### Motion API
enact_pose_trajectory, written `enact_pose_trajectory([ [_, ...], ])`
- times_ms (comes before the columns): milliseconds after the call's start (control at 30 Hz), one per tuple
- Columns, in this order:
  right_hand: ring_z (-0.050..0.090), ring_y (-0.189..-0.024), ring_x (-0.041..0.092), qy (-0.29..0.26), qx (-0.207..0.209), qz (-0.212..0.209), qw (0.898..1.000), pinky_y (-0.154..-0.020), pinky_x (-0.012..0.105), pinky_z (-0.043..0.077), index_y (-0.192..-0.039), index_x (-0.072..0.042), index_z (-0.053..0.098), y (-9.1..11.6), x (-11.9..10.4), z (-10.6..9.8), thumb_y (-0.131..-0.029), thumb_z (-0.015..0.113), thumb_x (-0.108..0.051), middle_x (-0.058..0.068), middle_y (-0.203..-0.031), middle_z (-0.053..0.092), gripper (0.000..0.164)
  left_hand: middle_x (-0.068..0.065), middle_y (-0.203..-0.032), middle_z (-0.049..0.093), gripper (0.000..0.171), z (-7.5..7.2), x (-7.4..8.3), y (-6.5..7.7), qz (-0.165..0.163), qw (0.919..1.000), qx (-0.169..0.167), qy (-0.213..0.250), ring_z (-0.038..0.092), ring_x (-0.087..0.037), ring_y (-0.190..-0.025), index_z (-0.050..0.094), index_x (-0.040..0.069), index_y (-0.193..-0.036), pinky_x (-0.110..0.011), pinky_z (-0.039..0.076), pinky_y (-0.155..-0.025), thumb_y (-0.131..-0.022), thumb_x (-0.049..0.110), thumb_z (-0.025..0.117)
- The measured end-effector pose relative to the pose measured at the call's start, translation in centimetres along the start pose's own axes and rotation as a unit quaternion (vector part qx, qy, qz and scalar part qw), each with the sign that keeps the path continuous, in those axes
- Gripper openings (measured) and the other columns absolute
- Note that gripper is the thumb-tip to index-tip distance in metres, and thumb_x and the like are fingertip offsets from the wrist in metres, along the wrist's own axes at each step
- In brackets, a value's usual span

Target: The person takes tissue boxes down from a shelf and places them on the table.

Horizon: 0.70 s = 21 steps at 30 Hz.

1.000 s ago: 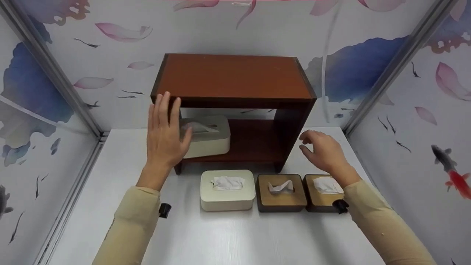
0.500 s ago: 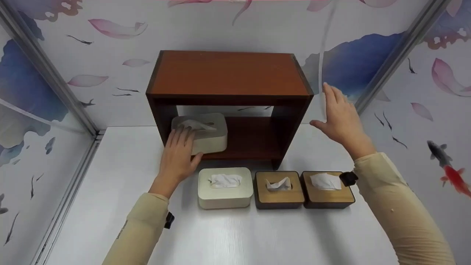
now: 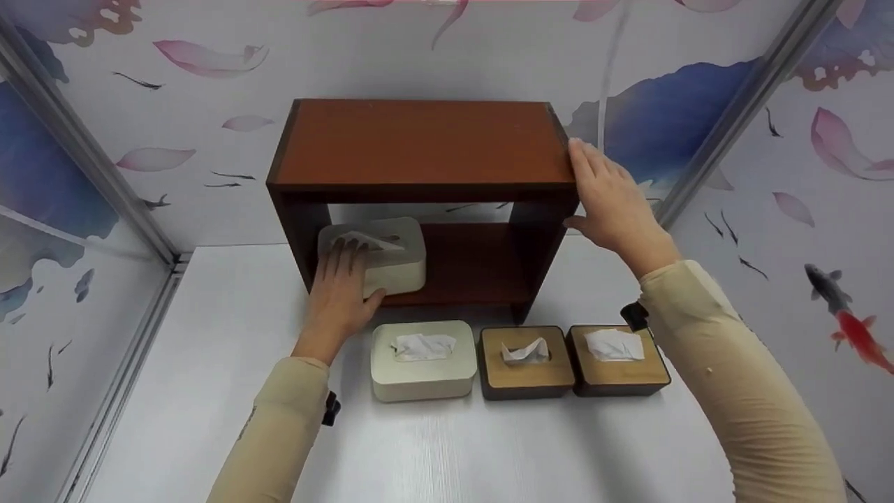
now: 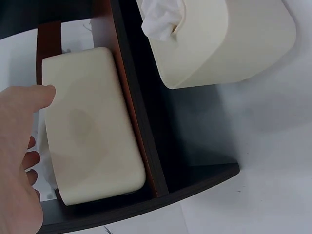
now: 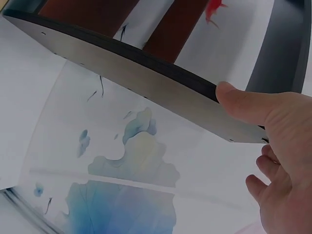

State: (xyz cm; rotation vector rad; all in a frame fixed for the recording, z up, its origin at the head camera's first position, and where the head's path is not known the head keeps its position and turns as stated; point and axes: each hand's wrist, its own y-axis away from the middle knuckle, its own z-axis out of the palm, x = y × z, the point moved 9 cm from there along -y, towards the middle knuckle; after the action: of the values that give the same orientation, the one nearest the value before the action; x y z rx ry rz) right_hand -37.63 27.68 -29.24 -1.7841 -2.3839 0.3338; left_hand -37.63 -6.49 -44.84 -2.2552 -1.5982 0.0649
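A pale cream tissue box point(image 3: 398, 274) sits at the left end of the lower board in a reddish-brown wooden shelf point(image 3: 426, 140). My left hand point(image 3: 339, 297) rests on that box, fingers stretched over its lid. In the left wrist view its thumb point(image 4: 44, 95) lies at the upper edge of the box's front face point(image 4: 92, 126). At the shelf's upper right corner is my right hand point(image 3: 614, 202), fingers extended along the outer side. From the right wrist, the thumb point(image 5: 243, 102) shows at the dark front edge of the shelf's side panel point(image 5: 146, 92).
Before the shelf, a second cream tissue box point(image 3: 424, 377) and two wood-topped tissue boxes, one in the middle point(image 3: 527, 374) and one at right point(image 3: 621, 374), line up on the white table point(image 3: 433, 454). Patterned panels enclose the table at the back and sides.
My left hand has come down and right onto the box in the shelf. The right hand has risen from beside the shelf, then moved left to its upper right side.
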Motion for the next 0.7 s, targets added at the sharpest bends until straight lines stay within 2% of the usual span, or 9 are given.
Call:
enact_pose_trajectory([
  [200, 0.021, -0.148, 0.038, -0.023, -0.005, 0.002, 1.000, -0.118, 0.057, 0.024, -0.155, -0.001, 0.015, -0.5, -0.1, 0.6, -0.076, 0.083, -0.014, 0.019, -0.162, 0.016, 0.106, -0.019, -0.156, 0.031, 0.082, 0.1, -0.2, -1.0, -0.008, 0.9998, -0.015, -0.005, 0.022, -0.036, -0.148, 0.030, 0.004, -0.151, -0.050, 0.016, -0.123, -0.089, 0.044, 0.066],
  [433, 0.026, -0.146, 0.040, -0.055, 0.000, 0.019, 0.998, -0.114, 0.055, 0.033, -0.155, -0.002, 0.014, -0.6, -0.3, 0.9, -0.072, 0.084, -0.006, 0.017, -0.164, 0.013, 0.109, -0.019, -0.159, 0.025, 0.092, 0.1, -0.4, -3.4, -0.031, 0.9987, -0.040, -0.007, 0.020, -0.039, -0.149, 0.023, 0.003, -0.153, -0.054, 0.014, -0.123, -0.087, 0.051, 0.067],
  [567, 0.027, -0.146, 0.041, -0.047, 0.006, 0.019, 0.999, -0.116, 0.054, 0.031, -0.154, -0.001, 0.016, -0.5, -0.4, 0.8, -0.070, 0.085, -0.004, 0.018, -0.163, 0.014, 0.109, -0.019, -0.161, 0.019, 0.103, 0.6, -0.5, -4.7, -0.042, 0.9956, -0.083, -0.013, 0.012, -0.039, -0.151, 0.017, 0.004, -0.155, -0.054, 0.011, -0.123, -0.083, 0.056, 0.068],
  [700, 0.022, -0.149, 0.037, -0.042, 0.012, 0.016, 0.999, -0.121, 0.050, 0.023, -0.154, 0.001, 0.017, -0.4, -0.4, 0.7, -0.070, 0.085, -0.003, 0.020, -0.162, 0.016, 0.108, -0.017, -0.164, 0.009, 0.115, 1.3, -0.2, -5.5, -0.051, 0.9884, -0.142, -0.013, 0.003, -0.036, -0.152, 0.008, 0.006, -0.157, -0.051, 0.005, -0.125, -0.077, 0.060, 0.072],
])
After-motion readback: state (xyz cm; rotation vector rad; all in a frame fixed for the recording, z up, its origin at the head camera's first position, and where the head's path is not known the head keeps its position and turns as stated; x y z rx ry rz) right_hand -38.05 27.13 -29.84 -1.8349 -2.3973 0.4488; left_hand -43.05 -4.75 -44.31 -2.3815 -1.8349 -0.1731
